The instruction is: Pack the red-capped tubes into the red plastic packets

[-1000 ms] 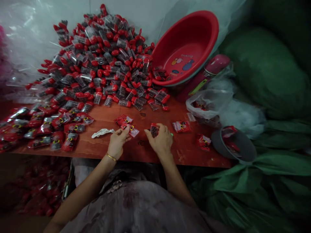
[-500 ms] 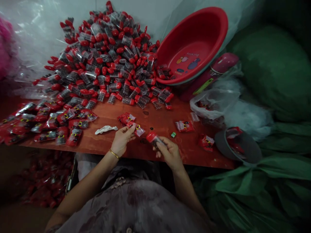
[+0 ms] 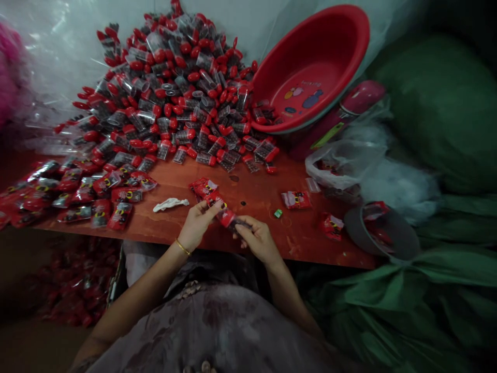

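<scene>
Near the table's front edge, my left hand (image 3: pixel 198 224) pinches a small red printed packet (image 3: pixel 216 199). My right hand (image 3: pixel 256 238) grips the dark clear body of a red-capped tube (image 3: pixel 230 219), its red end pointing up and left. That end meets the packet at my left fingertips; whether it sits inside the packet I cannot tell. Just behind my left hand another red packet (image 3: pixel 202 186) lies on the table. To the left is a twisted white strip (image 3: pixel 171 204).
A large heap of red-capped tubes (image 3: pixel 174 103) fills the back, beside a tilted red basin (image 3: pixel 310 67). Filled packets (image 3: pixel 97 194) lie at left. At right are a loose packet (image 3: pixel 296 199), a grey bowl (image 3: pixel 355 233), a plastic bag (image 3: pixel 341 155) and green cloth (image 3: pixel 427 300).
My right hand has moved left with the tube, bringing its red end from a short distance away up to the packet in my left hand.
</scene>
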